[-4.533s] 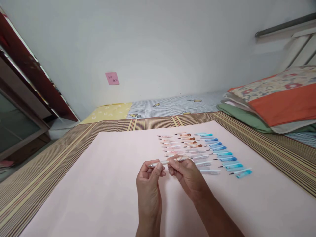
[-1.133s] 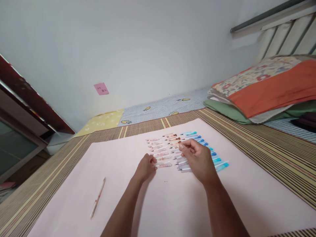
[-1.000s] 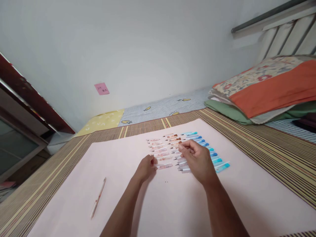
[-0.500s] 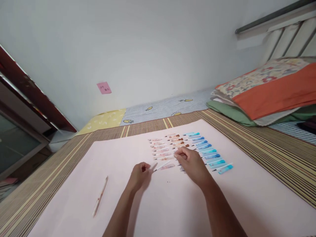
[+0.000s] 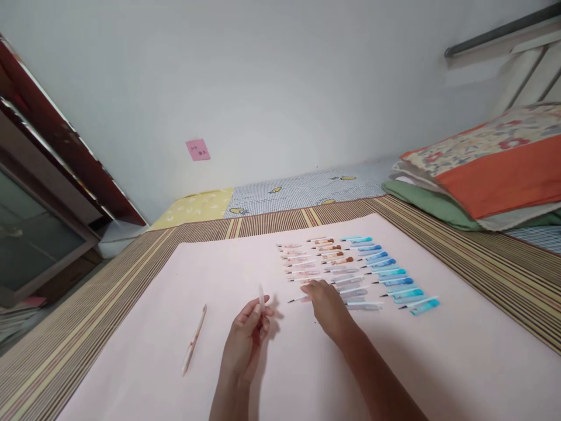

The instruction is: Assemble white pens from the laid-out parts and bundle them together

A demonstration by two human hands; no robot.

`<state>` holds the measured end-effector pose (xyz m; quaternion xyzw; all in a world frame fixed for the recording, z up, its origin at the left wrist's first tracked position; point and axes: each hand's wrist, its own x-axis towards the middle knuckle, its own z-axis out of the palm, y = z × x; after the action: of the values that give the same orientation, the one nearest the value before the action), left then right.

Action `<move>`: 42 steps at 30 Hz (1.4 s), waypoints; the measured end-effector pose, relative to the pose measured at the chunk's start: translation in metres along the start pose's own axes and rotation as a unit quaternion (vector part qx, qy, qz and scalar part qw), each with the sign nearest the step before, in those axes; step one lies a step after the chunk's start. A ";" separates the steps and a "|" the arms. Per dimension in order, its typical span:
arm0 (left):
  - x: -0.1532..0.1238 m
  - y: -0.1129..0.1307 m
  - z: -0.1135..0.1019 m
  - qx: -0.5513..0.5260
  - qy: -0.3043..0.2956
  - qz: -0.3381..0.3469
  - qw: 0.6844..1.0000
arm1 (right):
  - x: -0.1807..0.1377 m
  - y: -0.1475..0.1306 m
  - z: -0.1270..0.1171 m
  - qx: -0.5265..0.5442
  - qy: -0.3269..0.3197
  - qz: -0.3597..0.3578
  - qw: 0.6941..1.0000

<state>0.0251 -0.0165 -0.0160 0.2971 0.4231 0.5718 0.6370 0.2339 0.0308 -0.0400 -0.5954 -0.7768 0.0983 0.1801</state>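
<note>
My left hand (image 5: 250, 324) pinches a slim, pale tube (image 5: 262, 295) between thumb and fingers. The tube's long axis is close to upright in my view, its free end pointing away from me and slightly left. My right hand (image 5: 326, 307) is palm down, fingers bent together over a thin refill (image 5: 298, 300); I cannot tell whether they grip it or only cover it. That refill lies crosswise on the pale pink sheet (image 5: 140, 351), its dark tip pointing left and its other end hidden by my hand.

Left of my left hand one pen (image 5: 194, 342) lies by itself, its long axis running away from me and leaning right (its small orange-brown marks are too fine to make out).

Around and beyond my right hand are pinkish barrels (image 5: 307, 273), brown-ended barrels (image 5: 344, 261), greyish barrels (image 5: 355, 293) and, farthest right, blue barrels (image 5: 425, 307). They lie crosswise, with white refills (image 5: 416, 303) among them, dark tips left. Any lettering on them is too small to read.

A striped mat (image 5: 100, 292) spreads beneath the sheet. On the wall (image 5: 280, 88), a pink note (image 5: 198, 149) bears dark handwriting I cannot read.
</note>
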 end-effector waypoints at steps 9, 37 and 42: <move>-0.003 0.001 0.001 -0.079 -0.005 -0.043 0.996 | 0.000 0.007 0.003 0.006 -0.018 0.012 1.000; -0.003 -0.006 0.010 -0.164 -0.011 -0.090 0.982 | 0.002 -0.009 0.007 0.020 0.006 -0.053 0.998; -0.001 -0.010 0.008 -0.141 -0.009 -0.065 0.988 | -0.004 -0.018 -0.010 0.193 0.094 -0.047 0.976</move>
<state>0.0370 -0.0185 -0.0206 0.1814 0.3509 0.5808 0.7118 0.2231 0.0211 -0.0252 -0.5191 -0.7496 0.1815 0.3684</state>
